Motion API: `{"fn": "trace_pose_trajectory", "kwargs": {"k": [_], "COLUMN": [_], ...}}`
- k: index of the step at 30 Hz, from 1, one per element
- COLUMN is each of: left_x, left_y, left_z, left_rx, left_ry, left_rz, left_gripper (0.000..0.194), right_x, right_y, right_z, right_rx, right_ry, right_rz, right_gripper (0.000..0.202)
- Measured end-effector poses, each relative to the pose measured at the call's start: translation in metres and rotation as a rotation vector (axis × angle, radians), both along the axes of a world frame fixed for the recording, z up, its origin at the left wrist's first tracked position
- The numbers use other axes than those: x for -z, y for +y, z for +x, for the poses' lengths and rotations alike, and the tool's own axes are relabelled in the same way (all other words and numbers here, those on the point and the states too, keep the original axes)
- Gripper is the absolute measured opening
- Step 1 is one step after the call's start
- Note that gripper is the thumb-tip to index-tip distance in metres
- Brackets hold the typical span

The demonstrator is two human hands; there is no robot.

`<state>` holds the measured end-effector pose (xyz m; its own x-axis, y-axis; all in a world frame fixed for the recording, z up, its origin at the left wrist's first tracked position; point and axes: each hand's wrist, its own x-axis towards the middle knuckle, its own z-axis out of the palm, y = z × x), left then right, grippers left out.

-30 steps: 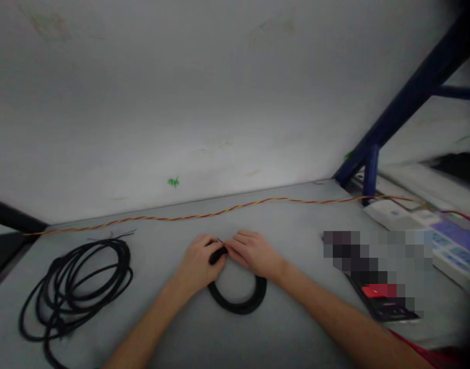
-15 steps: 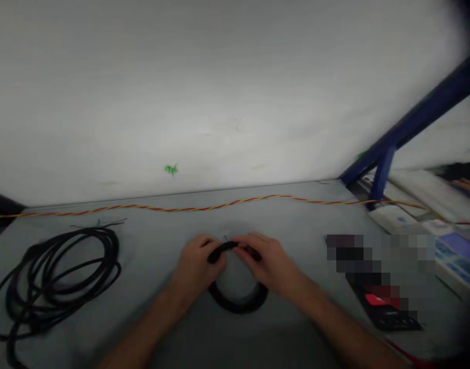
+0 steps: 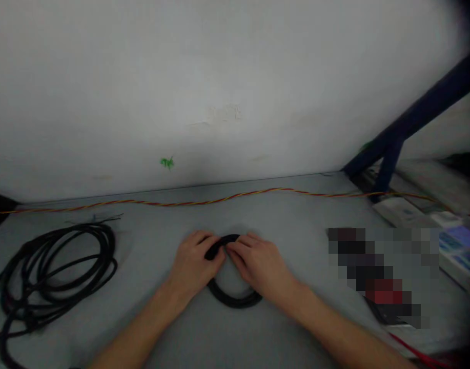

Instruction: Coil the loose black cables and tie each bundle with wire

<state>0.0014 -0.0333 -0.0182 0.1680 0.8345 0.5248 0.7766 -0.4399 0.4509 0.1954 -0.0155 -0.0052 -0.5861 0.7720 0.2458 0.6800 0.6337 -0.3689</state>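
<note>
A small tight coil of black cable (image 3: 235, 300) forms a ring low in the middle of the grey table. My left hand (image 3: 196, 259) is closed around the ring's upper left side. On the upper right, my right hand (image 3: 258, 259) pinches the same coil, its fingertips close to those of the left. The fingers cover parts of the ring on both sides. To the left lies a larger, looser coil of black cable (image 3: 109, 251), with thin wire ends at its top.
A twisted red and yellow wire (image 3: 196, 204) runs across the table's back, before a white wall (image 3: 219, 77). At right are a blue metal frame (image 3: 390, 159), a white device (image 3: 460, 251), a pixelated dark item (image 3: 388, 315) and a red cord (image 3: 415, 351).
My right hand's fingertips have shifted left along the top of the ring, nearer my left hand. The short wire end that stuck up there no longer shows. The view has moved slightly.
</note>
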Motion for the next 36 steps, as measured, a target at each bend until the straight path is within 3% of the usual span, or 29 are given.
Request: {"fn": "trace_pose_trajectory", "kwargs": {"k": [6,12,23,26,31,36], "left_x": [0.001,-0.001,-0.006,-0.005,-0.004,-0.002], "left_y": [0.001,0.001,0.0,0.001,0.001,0.0], "left_z": [-0.002,-0.003,-0.003,-0.003,-0.003,-0.003], "left_rx": [0.015,0.041,0.07,0.08,0.072,0.083], "left_ry": [0.011,0.061,0.119,0.124,0.135,0.13], "left_rz": [-0.04,-0.092,-0.152,-0.147,-0.137,-0.142], "left_gripper": [0.015,0.014,0.017,0.018,0.02,0.02], "right_x": [0.002,-0.004,0.0,0.005,0.012,0.002], "right_y": [0.004,0.007,0.021,0.029,0.043,0.057], "right_z": [-0.004,0.008,0.006,-0.003,-0.017,-0.03], "right_rx": [0.073,-0.079,-0.116,0.009,0.195,0.278], "right_ry": [0.046,0.09,0.032,0.18,0.529,0.376], "right_rz": [-0.01,-0.058,0.115,-0.013,-0.48,-0.586], "right_gripper": [0.019,0.034,0.028,0.025,0.028,0.031]}}
